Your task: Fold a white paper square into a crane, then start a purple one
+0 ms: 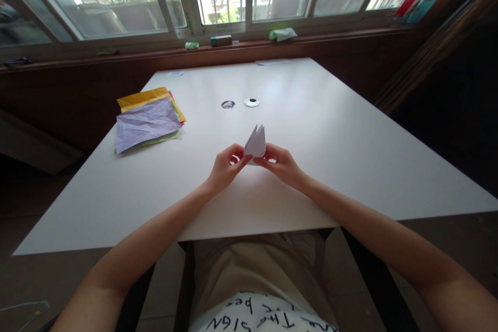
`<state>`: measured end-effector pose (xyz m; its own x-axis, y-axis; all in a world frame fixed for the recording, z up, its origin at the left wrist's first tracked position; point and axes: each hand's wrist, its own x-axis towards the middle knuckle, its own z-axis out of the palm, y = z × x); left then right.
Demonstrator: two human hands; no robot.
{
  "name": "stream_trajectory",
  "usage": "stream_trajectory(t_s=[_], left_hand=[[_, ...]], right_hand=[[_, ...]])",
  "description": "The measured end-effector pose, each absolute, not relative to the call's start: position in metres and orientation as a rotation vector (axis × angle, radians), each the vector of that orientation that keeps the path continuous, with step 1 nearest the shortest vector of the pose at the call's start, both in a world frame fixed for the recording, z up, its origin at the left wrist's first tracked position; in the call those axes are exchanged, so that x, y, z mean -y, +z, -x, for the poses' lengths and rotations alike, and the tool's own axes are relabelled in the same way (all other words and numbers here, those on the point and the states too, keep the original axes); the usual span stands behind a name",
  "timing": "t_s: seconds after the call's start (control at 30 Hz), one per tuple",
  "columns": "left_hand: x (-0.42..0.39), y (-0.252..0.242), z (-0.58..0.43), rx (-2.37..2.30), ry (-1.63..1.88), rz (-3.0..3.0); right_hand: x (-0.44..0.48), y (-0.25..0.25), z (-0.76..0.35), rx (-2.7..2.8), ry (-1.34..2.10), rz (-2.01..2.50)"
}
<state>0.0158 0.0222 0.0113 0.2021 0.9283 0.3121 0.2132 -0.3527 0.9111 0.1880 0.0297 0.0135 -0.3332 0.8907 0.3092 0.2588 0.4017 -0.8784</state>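
Between 2 hands (226,164) (284,166), folded paper (257,141), partly hidden

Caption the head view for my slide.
Left hand and right hand hold folded white paper over a white table, colored sheets off to the left.

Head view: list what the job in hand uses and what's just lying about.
In use, it seems:
folded paper, held by left hand and right hand

Lying about, apparently:
coloured sheets, untouched on the table
box and packet on the sill
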Motion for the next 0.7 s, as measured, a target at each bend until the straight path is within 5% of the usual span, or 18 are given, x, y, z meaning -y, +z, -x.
stream_trajectory(t_s=[0.7], left_hand=[[-0.0222,0.0097,-0.0157,-1.072,1.206,-1.711]], right_hand=[[-0.0287,0.0159,-0.1884,1.827,0.896,1.019]])
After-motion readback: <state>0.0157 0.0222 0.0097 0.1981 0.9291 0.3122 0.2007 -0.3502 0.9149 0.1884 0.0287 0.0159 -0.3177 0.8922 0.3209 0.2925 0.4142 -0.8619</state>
